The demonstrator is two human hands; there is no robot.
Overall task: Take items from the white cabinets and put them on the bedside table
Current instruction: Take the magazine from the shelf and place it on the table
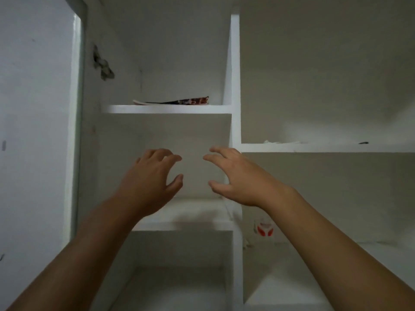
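Observation:
The white cabinet [234, 86] fills the view with open shelves. A flat item with a red and brown pattern [177, 101] lies on the upper left shelf [166, 109]. My left hand [152, 178] and my right hand [235, 176] are both raised in front of the middle left compartment, below that shelf. Each hand holds nothing, with fingers spread and curled, palms facing each other across a gap. The bedside table is out of view.
A white packet with red marks [265, 230] stands in the lower right compartment, behind my right forearm. Small white bits [280, 142] and a dark speck [363, 142] lie on the right shelf. A wall [33, 131] borders the cabinet on the left.

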